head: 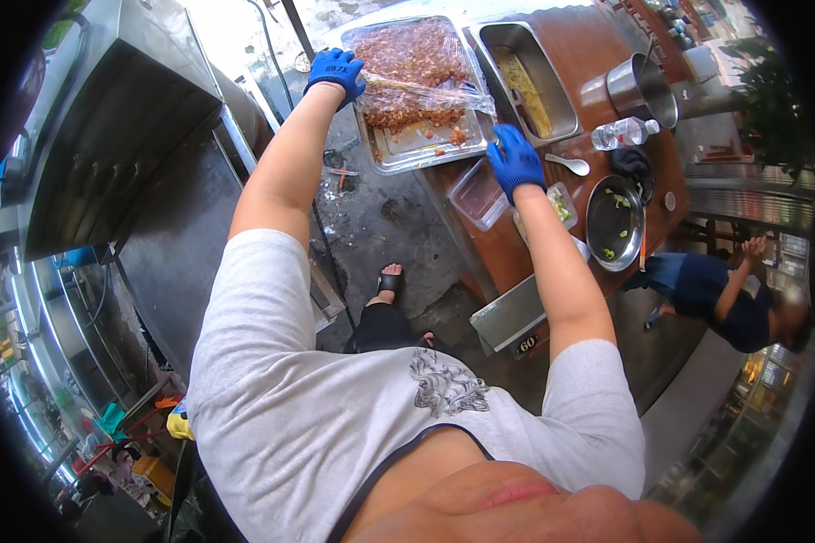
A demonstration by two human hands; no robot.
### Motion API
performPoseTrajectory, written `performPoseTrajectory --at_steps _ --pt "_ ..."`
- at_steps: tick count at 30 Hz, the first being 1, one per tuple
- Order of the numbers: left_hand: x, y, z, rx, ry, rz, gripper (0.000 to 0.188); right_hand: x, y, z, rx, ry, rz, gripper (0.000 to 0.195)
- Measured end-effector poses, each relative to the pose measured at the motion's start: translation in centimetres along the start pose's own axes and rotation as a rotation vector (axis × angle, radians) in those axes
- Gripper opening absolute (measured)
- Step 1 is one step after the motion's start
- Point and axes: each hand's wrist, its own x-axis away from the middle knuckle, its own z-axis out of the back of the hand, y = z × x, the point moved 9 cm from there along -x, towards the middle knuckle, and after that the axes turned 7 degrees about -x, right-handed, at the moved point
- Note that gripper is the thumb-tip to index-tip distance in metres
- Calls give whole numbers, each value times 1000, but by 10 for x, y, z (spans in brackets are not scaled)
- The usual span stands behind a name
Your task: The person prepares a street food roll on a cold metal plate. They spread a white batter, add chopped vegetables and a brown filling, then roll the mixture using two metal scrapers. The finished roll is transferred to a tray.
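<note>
A shallow metal tray [401, 161] holds a layer of reddish minced meat [407, 41]. Clear plastic wrap [428, 95] covers the far part, its gathered edge stretched crosswise over the meat. My left hand [335, 76], in a blue knit glove, grips the wrap at the tray's left side. At the near right corner my right hand [516, 161], gloved alike, pinches the wrap's other end; its fingertips are partly hidden. Below the right hand lie a clear plastic lid [474, 197] and a container of chopped greens [560, 203], partly covered by my forearm.
Right of the tray stands a deep steel pan [560, 81] with yellowish residue. A white spoon [569, 164], plastic bottle [621, 134], steel pot [642, 88] and metal bowl [614, 224] share the wooden table [584, 37]. A person [727, 292] is at the right. Metal equipment [122, 115] stands left.
</note>
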Motion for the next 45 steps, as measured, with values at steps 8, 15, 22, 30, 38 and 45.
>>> performPoseTrajectory --at_steps 8,15,22,30,38,45 --pt "-15 -15 -33 138 16 90 23 -106 40 -79 491 -184 -240 34" --pt "67 10 60 595 433 -172 14 -74 35 -50 438 -138 -146 16" --pt "151 84 75 531 345 -389 18 -16 53 -22 354 -206 2 20" --pt "171 78 46 545 218 -296 14 -20 43 -28 444 -324 -206 19" --pt "189 119 -101 2020 -255 714 36 -31 87 -52 321 -369 -542 30" --pt "167 105 -80 1197 155 514 30 -39 102 -61 210 -326 -656 28"
